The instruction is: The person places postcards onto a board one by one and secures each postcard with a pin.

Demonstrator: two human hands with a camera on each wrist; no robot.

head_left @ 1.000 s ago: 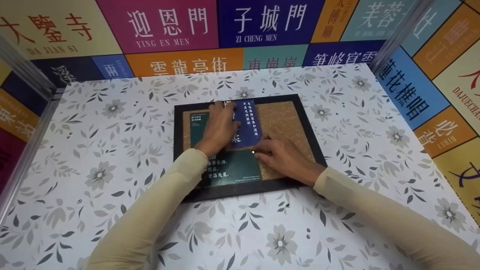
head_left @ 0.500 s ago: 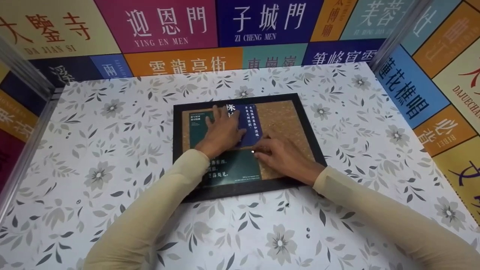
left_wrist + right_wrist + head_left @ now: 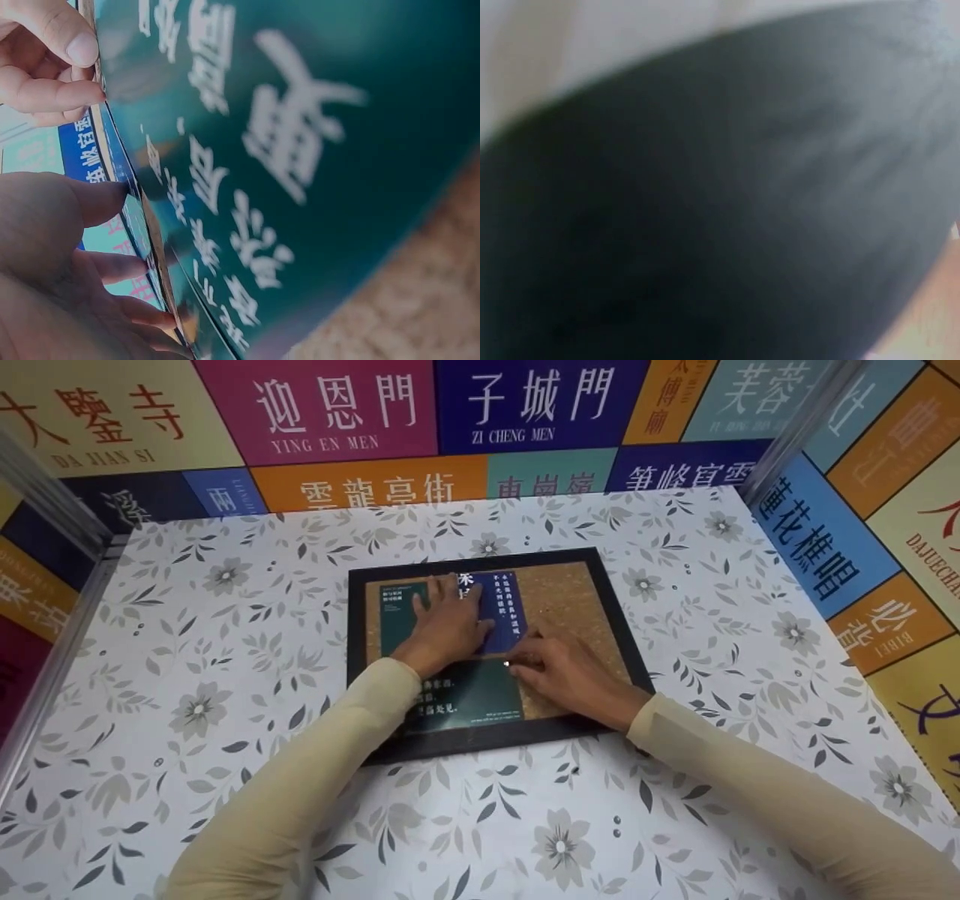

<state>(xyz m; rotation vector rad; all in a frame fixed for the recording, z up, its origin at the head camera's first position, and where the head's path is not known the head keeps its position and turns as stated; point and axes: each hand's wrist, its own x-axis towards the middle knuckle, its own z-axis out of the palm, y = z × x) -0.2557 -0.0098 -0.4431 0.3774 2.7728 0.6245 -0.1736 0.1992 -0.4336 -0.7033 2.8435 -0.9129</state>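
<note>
A cork board [image 3: 574, 607] in a black frame [image 3: 472, 741] lies on the table, bearing a dark blue card [image 3: 501, 619] and two green cards, one at the left [image 3: 395, 622] and one in front [image 3: 480, 694]. My left hand [image 3: 448, 624] rests with spread fingers across the blue card and the left green card. At the blue card's near right corner, my right hand [image 3: 561, 669] pinches the edge with curled thumb and forefinger. A tiny bright spot shows at its fingertips. In the left wrist view, the front green card [image 3: 360, 142] looms large beyond the fingers of both hands.
The table's white cover [image 3: 525, 802] has grey flowers and leaves. Panels with large lettering [image 3: 341, 416] stand behind the table and at both sides. A dark, blurred surface [image 3: 705, 187] fills most of the right wrist view.
My left hand has left the blue card's far edge, drawn back towards me and spread its fingers. The blue card has slid slightly towards me and right. The right hand stays in place.
</note>
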